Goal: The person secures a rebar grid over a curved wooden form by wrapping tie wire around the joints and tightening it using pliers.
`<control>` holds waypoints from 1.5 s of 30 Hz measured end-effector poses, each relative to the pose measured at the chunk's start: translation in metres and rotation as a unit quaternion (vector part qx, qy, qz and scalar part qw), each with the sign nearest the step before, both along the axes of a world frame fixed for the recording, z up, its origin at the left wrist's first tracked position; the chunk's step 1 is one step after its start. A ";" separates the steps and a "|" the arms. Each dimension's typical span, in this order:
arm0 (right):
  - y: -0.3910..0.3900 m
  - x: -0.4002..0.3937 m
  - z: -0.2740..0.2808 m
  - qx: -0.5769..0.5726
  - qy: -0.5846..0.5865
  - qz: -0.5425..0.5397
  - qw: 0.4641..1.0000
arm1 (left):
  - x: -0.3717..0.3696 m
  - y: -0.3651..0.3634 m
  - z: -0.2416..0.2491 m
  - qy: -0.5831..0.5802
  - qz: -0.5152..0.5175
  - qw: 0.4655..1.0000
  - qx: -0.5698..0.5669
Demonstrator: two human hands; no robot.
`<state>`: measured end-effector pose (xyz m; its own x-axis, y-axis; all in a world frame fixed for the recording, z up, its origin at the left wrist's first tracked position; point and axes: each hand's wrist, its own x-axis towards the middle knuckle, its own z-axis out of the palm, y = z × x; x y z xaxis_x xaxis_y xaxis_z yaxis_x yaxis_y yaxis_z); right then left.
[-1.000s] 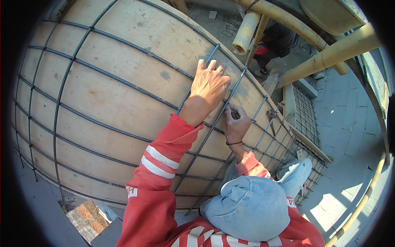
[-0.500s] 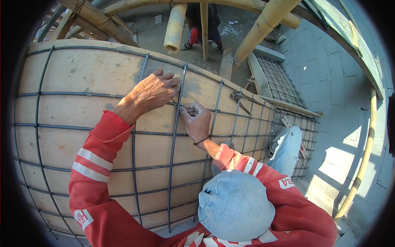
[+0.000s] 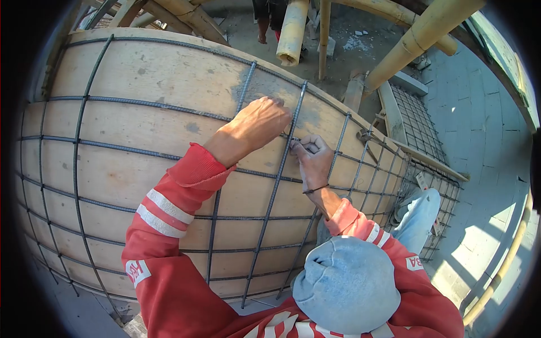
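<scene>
A grid of ribbed steel rebar (image 3: 260,236) lies over a plywood panel (image 3: 141,67). At one crossing near the panel's upper edge, both hands meet. My left hand (image 3: 262,121) is closed in a fist just left of the upright bar, its fingertips hidden. Right of that bar, my right hand (image 3: 313,160) pinches a short, thin tie wire (image 3: 295,138) between thumb and fingers. The wire is small and only partly visible. Both arms wear red sleeves with white stripes.
A rusty tool resembling pincers (image 3: 365,136) hangs on the grid to the right. Bamboo poles (image 3: 420,45) cross above the panel. My denim-covered knee (image 3: 346,284) is close below. Another person (image 3: 270,19) stands beyond the panel. Grey block wall (image 3: 479,112) rises at right.
The view has shifted, so the grid and hands appear farther right. My left hand has turned over, its fingers now curled out of sight. My right hand stays at the same crossing.
</scene>
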<state>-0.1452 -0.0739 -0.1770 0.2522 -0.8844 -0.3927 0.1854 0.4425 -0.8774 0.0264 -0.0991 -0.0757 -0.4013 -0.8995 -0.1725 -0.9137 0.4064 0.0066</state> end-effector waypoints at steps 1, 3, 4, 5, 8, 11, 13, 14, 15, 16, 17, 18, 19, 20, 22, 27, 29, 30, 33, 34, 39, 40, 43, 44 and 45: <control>0.000 0.001 -0.001 0.003 -0.016 -0.006 1.000 | -0.006 0.001 0.000 -0.027 0.007 1.000 0.007; 0.000 0.000 -0.002 -0.008 -0.004 0.002 1.000 | -0.012 0.006 0.002 -0.051 0.014 0.999 0.010; 0.001 -0.001 -0.002 -0.016 0.008 0.004 1.000 | -0.015 0.010 0.002 -0.059 0.016 0.998 0.015; 0.002 0.001 -0.001 -0.020 0.010 0.000 1.000 | -0.020 0.012 0.003 -0.067 0.014 0.997 0.018; 0.000 0.000 -0.008 -0.049 0.028 -0.017 0.998 | -0.031 0.007 0.001 -0.117 0.002 0.993 0.010; -0.003 -0.001 -0.009 -0.007 0.086 0.004 0.996 | -0.018 0.009 -0.009 -0.018 0.009 0.999 -0.032; -0.007 -0.004 -0.002 0.013 0.072 0.008 0.997 | -0.014 0.009 -0.009 0.019 0.003 1.000 -0.012; -0.008 -0.004 0.000 0.024 0.058 0.009 0.998 | -0.012 0.008 -0.009 0.049 0.017 0.999 0.013; -0.010 -0.003 -0.001 0.023 0.059 0.001 0.998 | -0.013 0.004 -0.006 0.104 0.015 0.994 0.012; -0.009 -0.002 -0.002 0.038 0.031 -0.003 0.999 | -0.014 0.003 -0.003 0.105 0.007 0.994 0.013; -0.008 -0.001 -0.005 0.054 0.003 -0.007 0.999 | -0.014 0.002 0.001 0.140 0.066 0.987 0.047; -0.008 0.001 -0.005 0.055 0.005 -0.016 0.998 | -0.016 0.001 0.002 0.175 0.124 0.973 0.083; -0.008 0.001 -0.007 0.065 -0.003 -0.019 0.998 | -0.013 0.001 -0.001 0.202 0.110 0.971 0.071; -0.007 0.000 -0.009 0.075 -0.011 -0.023 0.997 | -0.012 -0.001 0.000 0.206 0.099 0.971 0.077; -0.006 -0.001 -0.010 0.086 -0.030 -0.038 0.995 | -0.012 -0.006 0.008 0.225 0.157 0.948 0.160; -0.003 -0.004 -0.011 0.047 -0.019 0.008 0.999 | -0.010 -0.002 0.002 0.227 0.118 0.960 0.111; -0.003 -0.007 -0.009 -0.038 0.020 0.026 0.999 | -0.012 -0.004 0.001 0.227 0.105 0.964 0.089; -0.003 -0.010 0.000 -0.035 0.014 0.038 0.999 | -0.011 -0.004 -0.001 0.221 0.118 0.964 0.089; -0.002 -0.013 0.019 -0.247 0.184 0.028 0.951 | -0.008 -0.002 -0.007 0.241 0.120 0.960 0.075; -0.002 -0.014 0.018 -0.277 0.195 0.031 0.940 | -0.008 -0.002 -0.007 0.241 0.121 0.960 0.072; -0.003 -0.016 0.014 -0.318 0.213 0.039 0.923 | -0.008 0.004 -0.013 0.240 0.123 0.962 0.048; -0.002 -0.016 0.016 -0.321 0.209 0.049 0.922 | -0.008 0.006 -0.016 0.240 0.135 0.960 0.045; -0.003 -0.014 0.017 -0.363 0.193 0.029 0.911 | -0.010 0.012 -0.025 0.219 0.125 0.968 -0.003; -0.004 -0.014 0.017 -0.364 0.189 0.036 0.911 | -0.011 0.014 -0.026 0.218 0.132 0.967 -0.004; -0.006 -0.015 0.017 -0.430 0.218 0.045 0.875 | -0.013 0.017 -0.027 0.213 0.137 0.967 -0.010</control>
<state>-0.1606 -0.0798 -0.1601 0.3283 -0.8839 0.3330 -0.2512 -0.4216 -0.8713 0.0135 -0.0819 -0.1024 -0.1778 -0.9837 -0.0265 -0.9035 0.1525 0.4005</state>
